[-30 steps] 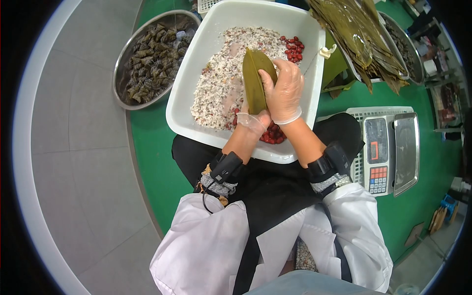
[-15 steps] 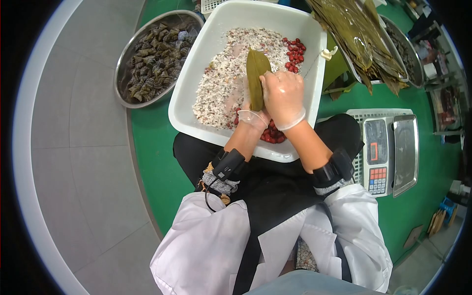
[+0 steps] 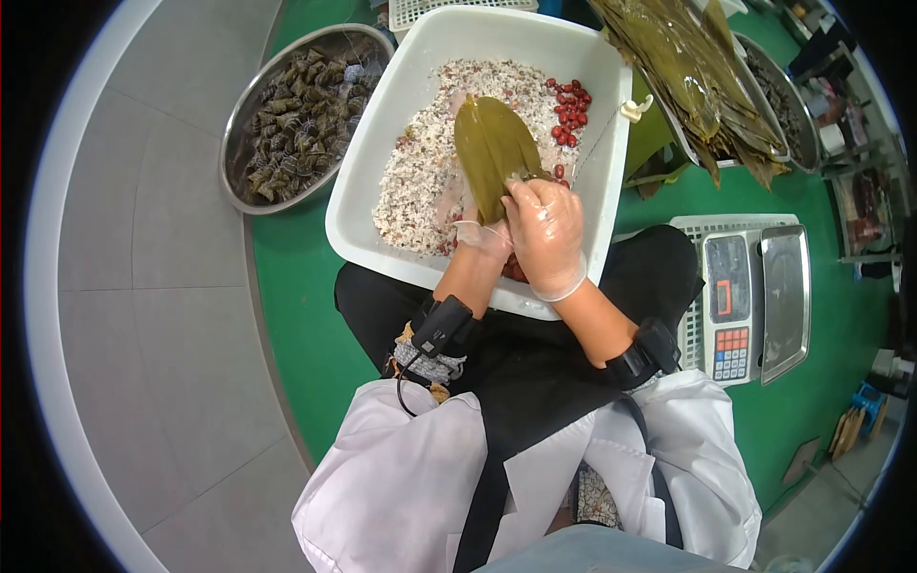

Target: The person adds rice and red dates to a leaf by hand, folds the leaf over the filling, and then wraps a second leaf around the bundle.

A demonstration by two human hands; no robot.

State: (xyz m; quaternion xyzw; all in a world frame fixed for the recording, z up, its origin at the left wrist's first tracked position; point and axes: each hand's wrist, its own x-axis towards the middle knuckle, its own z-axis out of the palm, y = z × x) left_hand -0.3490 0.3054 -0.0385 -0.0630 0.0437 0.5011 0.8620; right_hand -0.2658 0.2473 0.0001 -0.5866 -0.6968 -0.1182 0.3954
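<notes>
Your right hand (image 3: 546,239) and left hand (image 3: 485,237) meet at the lower end of the green leaf (image 3: 492,153), both in thin clear gloves. The right fingers are curled together over the leaf's base, pinching it from the right; the left hand sits just beneath and to the left, mostly hidden by the leaf and the right hand, so you cannot tell exactly how its fingers lie, only that they close against the leaf from below.

The leaf runs away from you: its long axis points up and slightly left from your fingers, with the broad, opened part fanning out over the rice mix (image 3: 430,162) in the white tub (image 3: 368,181). Everything free of the leaf lies beyond your fingertips, not beside them, and the right hand is the nearer one to that open end.

Red beans (image 3: 568,105) sit at the tub's far right corner (close to the leaf's right edge). A metal bowl (image 3: 241,115) of wrapped dumplings stands to the left, well apart
</notes>
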